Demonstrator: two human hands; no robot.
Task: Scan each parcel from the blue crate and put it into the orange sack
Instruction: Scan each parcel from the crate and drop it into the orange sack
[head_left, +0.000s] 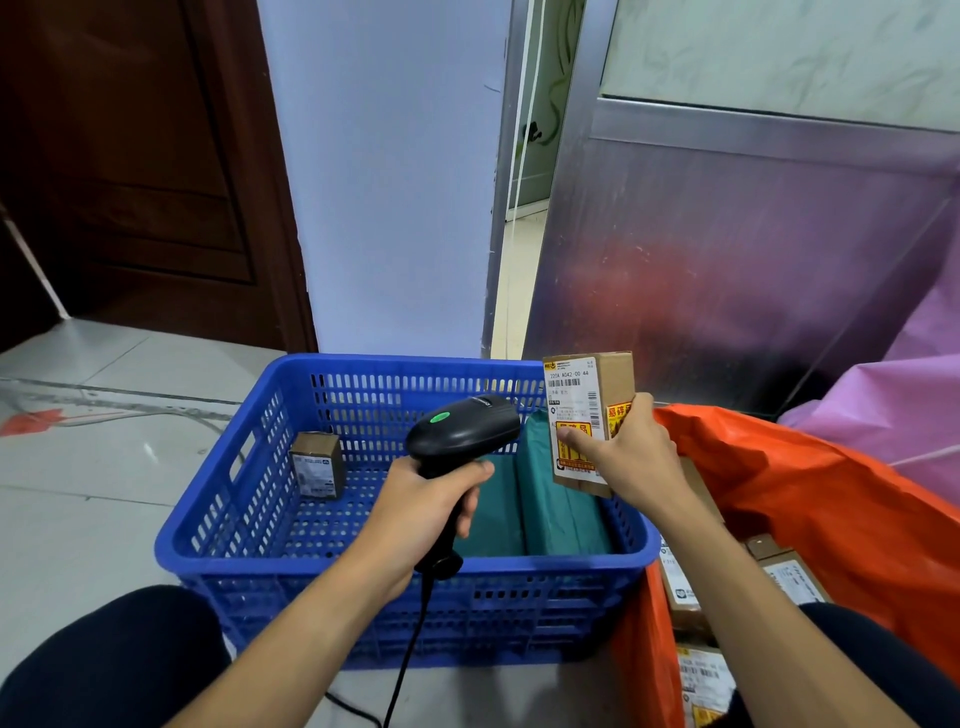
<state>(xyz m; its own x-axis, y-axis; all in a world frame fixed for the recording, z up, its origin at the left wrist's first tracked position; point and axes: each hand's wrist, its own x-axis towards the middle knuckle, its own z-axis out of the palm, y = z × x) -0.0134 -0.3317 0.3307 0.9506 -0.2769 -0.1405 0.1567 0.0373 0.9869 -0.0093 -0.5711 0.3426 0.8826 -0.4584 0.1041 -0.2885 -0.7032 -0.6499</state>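
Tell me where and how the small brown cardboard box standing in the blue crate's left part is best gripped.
Grip the small brown cardboard box from above, fingers pinching its two side faces near the top. It stands upright on the floor of the blue plastic crate with open space around it, so the top is free, and the labelled face stays uncovered for scanning.

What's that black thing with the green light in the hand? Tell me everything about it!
It is a barcode scanner, made of what looks like black plastic. Its rounded head has a green oval spot on top and faces right, toward the label on the cardboard parcel in the right hand. The left hand is wrapped around its handle, above the blue crate. A black cable hangs from the handle's bottom to the floor.
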